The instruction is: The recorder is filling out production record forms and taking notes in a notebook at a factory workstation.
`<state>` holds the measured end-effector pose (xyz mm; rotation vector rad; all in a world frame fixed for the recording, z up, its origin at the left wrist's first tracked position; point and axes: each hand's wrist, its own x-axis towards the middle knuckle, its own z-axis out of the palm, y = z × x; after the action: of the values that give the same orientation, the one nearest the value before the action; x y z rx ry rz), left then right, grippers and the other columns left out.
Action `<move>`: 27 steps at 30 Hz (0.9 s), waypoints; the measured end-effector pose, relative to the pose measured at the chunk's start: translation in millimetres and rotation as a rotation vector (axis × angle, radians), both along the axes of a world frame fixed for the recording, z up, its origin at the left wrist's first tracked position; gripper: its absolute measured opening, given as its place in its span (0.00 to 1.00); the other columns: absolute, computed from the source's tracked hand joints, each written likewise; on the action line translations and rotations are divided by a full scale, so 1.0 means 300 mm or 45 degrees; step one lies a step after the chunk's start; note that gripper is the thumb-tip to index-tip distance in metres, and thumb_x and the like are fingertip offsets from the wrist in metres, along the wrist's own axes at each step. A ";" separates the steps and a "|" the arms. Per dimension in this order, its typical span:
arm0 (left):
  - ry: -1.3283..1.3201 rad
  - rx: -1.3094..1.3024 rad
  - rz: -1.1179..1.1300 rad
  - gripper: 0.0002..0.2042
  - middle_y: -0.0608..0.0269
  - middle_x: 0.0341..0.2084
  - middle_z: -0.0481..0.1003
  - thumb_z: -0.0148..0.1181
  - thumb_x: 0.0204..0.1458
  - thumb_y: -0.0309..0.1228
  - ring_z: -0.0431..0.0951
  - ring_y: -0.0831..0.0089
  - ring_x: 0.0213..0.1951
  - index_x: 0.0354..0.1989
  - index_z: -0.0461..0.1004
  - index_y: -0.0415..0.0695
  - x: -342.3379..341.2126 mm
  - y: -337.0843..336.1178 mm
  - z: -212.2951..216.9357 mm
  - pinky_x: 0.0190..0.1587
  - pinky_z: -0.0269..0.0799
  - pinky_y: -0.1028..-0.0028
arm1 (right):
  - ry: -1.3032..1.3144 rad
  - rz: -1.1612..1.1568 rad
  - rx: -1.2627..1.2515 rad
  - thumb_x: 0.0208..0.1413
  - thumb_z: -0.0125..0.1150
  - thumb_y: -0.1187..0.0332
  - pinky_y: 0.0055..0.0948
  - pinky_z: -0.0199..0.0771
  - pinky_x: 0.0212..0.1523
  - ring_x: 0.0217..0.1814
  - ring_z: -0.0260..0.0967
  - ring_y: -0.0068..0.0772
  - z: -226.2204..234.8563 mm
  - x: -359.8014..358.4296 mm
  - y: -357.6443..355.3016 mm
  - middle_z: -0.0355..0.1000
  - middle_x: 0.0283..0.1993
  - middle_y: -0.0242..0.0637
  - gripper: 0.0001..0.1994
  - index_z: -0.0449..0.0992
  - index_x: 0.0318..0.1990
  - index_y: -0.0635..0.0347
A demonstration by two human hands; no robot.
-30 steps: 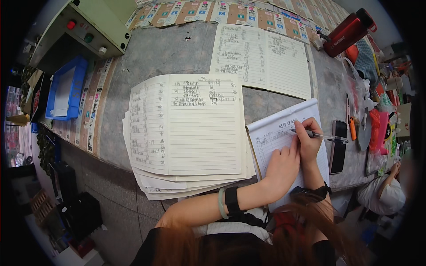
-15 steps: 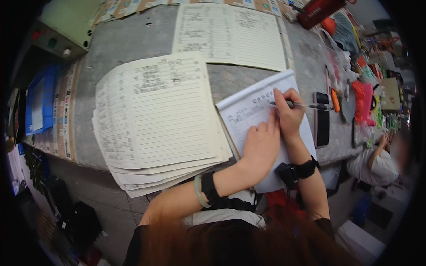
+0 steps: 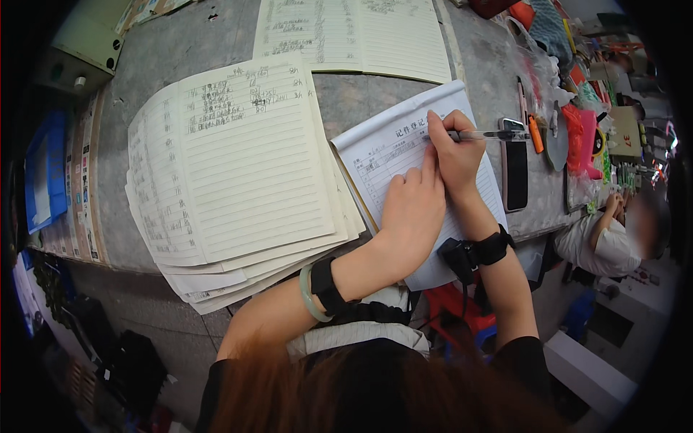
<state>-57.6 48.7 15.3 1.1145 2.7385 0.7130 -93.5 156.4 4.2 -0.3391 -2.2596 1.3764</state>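
A pad of printed forms [image 3: 375, 155] lies tilted at the table's near edge, its top sheet partly filled with handwriting. My right hand [image 3: 458, 155] grips a clear-barrelled pen [image 3: 491, 135], its tip at the upper part of the sheet. Beside it my left hand [image 3: 413, 202] rests flat on the form, fingers stretched out and nothing held. To the left lies a stack of lined sheets [image 3: 253, 187], the top one with handwriting in its upper rows. An open lined notebook [image 3: 401, 43] lies farther back, also written on.
A black phone [image 3: 515, 173] and an orange cutter [image 3: 535, 134] lie right of the pad. Plastic bags and tools crowd the right edge. A blue tray [image 3: 47, 173] stands far left. Another person [image 3: 613, 234] sits at the right.
The view has shifted, so the table's things appear higher and farther left. My right hand still holds the pen at the form, and my left hand stays on the sheet.
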 end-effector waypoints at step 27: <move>-0.036 -0.102 -0.077 0.25 0.47 0.50 0.58 0.56 0.37 0.35 0.67 0.68 0.36 0.44 0.62 0.32 -0.011 -0.003 0.012 0.35 0.64 0.74 | 0.026 -0.051 0.145 0.43 0.57 0.75 0.19 0.47 0.14 0.15 0.46 0.11 -0.005 -0.008 0.005 0.54 0.10 0.24 0.14 0.60 0.13 0.64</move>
<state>-60.9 47.7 19.0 1.1553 2.6723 0.6010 -95.9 157.9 2.6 -0.3287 -2.2906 1.2203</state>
